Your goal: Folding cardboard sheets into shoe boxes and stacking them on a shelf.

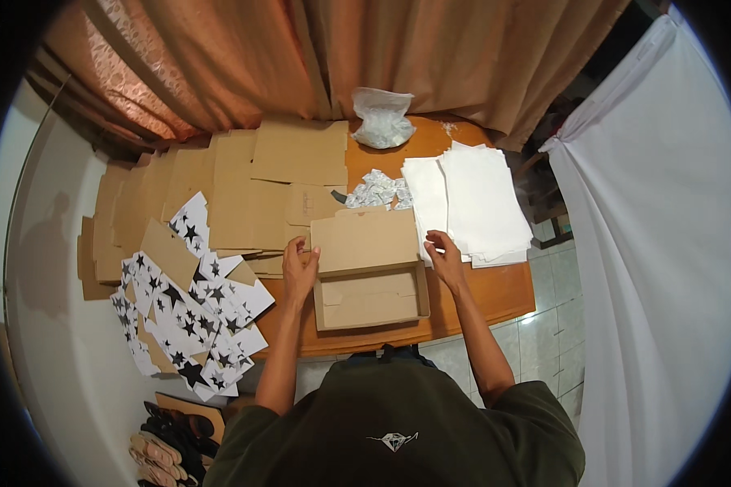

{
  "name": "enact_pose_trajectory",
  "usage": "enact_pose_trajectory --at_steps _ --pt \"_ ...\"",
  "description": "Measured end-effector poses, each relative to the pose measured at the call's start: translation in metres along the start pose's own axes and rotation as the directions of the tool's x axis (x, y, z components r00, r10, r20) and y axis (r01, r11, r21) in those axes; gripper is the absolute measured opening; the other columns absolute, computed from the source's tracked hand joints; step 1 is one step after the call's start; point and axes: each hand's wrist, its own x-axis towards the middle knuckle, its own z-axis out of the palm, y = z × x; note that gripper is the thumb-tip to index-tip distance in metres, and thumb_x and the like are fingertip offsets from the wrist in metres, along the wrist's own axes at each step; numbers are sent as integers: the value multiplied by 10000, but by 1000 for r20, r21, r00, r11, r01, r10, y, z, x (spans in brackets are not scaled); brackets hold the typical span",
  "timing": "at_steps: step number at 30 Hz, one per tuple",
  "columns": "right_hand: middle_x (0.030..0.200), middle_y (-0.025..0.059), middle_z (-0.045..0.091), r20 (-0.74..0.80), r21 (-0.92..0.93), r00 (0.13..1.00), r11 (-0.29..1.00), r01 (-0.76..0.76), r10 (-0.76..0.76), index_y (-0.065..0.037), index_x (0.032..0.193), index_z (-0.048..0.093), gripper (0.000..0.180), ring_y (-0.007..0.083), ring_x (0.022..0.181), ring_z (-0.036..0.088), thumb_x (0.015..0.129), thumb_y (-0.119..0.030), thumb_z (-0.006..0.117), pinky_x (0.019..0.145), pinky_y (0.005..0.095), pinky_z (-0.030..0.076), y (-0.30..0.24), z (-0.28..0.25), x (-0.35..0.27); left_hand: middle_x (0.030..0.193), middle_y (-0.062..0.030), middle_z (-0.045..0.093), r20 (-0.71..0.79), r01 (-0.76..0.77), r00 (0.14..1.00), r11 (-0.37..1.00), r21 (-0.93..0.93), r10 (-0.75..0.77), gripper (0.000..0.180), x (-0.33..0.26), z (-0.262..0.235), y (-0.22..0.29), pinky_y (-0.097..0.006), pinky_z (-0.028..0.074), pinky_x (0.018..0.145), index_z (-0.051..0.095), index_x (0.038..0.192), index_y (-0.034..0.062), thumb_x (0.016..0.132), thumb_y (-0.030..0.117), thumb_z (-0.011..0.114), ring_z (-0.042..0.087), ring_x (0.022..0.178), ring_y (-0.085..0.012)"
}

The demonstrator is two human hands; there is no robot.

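Left hand [300,269] and right hand [445,260], both half-open with curled fingers, flank the lidded cardboard box [372,297].

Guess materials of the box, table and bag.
Box: matt brown cardboard, from its plain tan faces and folded edges. Table: smooth, orange-brown, perhaps varnished wood or laminate; no clear grain shows. Bag: probably thin glossy plastic, crinkled and see-through.

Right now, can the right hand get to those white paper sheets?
Probably yes. The right hand is beside the near edge of the white paper sheets; the open cardboard box sits left, leaving the way seemingly free.
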Motion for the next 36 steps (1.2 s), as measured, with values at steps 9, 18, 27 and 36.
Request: enact_pose_trajectory --at_steps 9,18,27,36 --pt "1275 181 651 -216 19 974 998 -66 69 -26 1441 452 639 271 1134 641 916 -265 725 950 397 512 -5 -34 -87 1426 -187 505 377 229 926 802 -551 -5 482 -52 55 84 -367 385 1124 459 1418 6 1024 247 597 493 1338 -279" --pt "1222 178 663 -330 29 939 995 -91 95 -29 1429 452 621 277 1106 650 910 -233 727 925 394 532 24 -111 -113 1347 -106 544 601 300 799 860 -412 9 448 -85 152 144 -405 454 1012 496 1411 105 1043 354 550 556 1216 -211" --pt "1196 193 658 -263 132 961 990 -49 83 -9 1418 460 603 264 1053 646 913 -197 730 885 359 550 81 -211 -74 1256 -113 593 537 361 834 859 -363 -123 549 -101 253 183 -340 495 877 497 1385 79 990 436 629 582 1117 -186" --pt "1204 189 654 -72 97 988 986 -132 139 1 1404 463 578 265 1032 645 919 -182 717 892 361 543 115 -283 -22 1305 -170 555 471 428 847 844 -324 -249 607 -103 322 219 -386 523 875 450 1412 39 983 420 646 609 1119 -254"
